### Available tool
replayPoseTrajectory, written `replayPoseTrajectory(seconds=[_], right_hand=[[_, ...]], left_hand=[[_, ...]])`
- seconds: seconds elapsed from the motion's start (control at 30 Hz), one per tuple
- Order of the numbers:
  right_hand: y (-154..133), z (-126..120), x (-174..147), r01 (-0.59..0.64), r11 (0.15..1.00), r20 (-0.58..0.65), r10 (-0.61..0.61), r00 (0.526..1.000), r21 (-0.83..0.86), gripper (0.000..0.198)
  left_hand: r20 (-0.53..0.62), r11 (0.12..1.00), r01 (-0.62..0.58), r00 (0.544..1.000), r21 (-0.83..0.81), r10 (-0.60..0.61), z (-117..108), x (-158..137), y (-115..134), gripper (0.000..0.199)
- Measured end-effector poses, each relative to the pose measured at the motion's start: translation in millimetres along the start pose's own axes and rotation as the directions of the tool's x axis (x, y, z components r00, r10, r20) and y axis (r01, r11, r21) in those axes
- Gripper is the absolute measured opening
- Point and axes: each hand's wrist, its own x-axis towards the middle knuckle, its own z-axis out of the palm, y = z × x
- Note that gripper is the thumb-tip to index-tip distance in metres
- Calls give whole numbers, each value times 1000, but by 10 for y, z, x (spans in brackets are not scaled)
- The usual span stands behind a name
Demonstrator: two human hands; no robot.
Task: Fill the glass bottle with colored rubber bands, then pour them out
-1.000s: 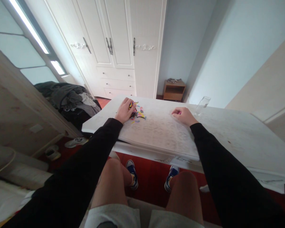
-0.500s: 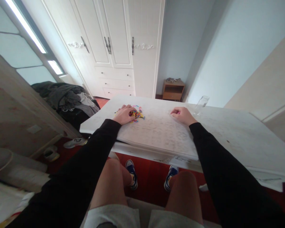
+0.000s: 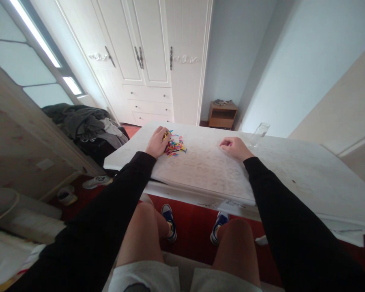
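A loose pile of thin, brightly coloured pieces that look like paper clips (image 3: 175, 146) lies on the white table (image 3: 200, 170). My left hand (image 3: 157, 142) rests at the pile's left edge, fingers bent over and touching some pieces, thumb apart from them. To the right, my right hand (image 3: 236, 148) sits on the tabletop with its fingers curled in to the thumb. A hint of pink shows between those fingers, too small to name. Just beyond the right hand stands a clear, see-through bottle (image 3: 259, 134), leaning in the view.
A white wardrobe (image 3: 146, 48) and a small wooden nightstand (image 3: 222, 114) stand past the table. Dark clothes (image 3: 82, 123) are heaped at the left, with shoes (image 3: 96, 182) on the red floor. My legs are under the table's near edge.
My left hand has drawn back from over the pile to its left side, so more of the coloured pieces show. My right hand has barely moved.
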Motion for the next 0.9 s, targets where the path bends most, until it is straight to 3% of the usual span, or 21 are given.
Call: replayPoseTrajectory(seconds=[0.4, 0.5, 0.67, 0.77, 0.9], right_hand=[[48, 6, 14, 22, 999, 8, -21, 1000, -26, 16], [79, 0, 35, 36, 997, -25, -38, 999, -63, 15], [205, 18, 96, 117, 979, -149, -143, 979, -170, 13], [285, 60, 107, 72, 978, -161, -104, 981, -197, 17], [345, 104, 91, 15, 972, -68, -31, 997, -234, 23]], left_hand=[[62, 1000, 0, 998, 24, -1, 16, 1, -43, 17], [158, 994, 47, 985, 96, -62, 28, -26, -21, 27], [351, 973, 51, 927, 223, -129, 36, -61, 44, 41], [350, 966, 33, 928, 257, -125, 56, -46, 17, 34], [330, 973, -31, 943, 227, -47, 105, -6, -74, 28]])
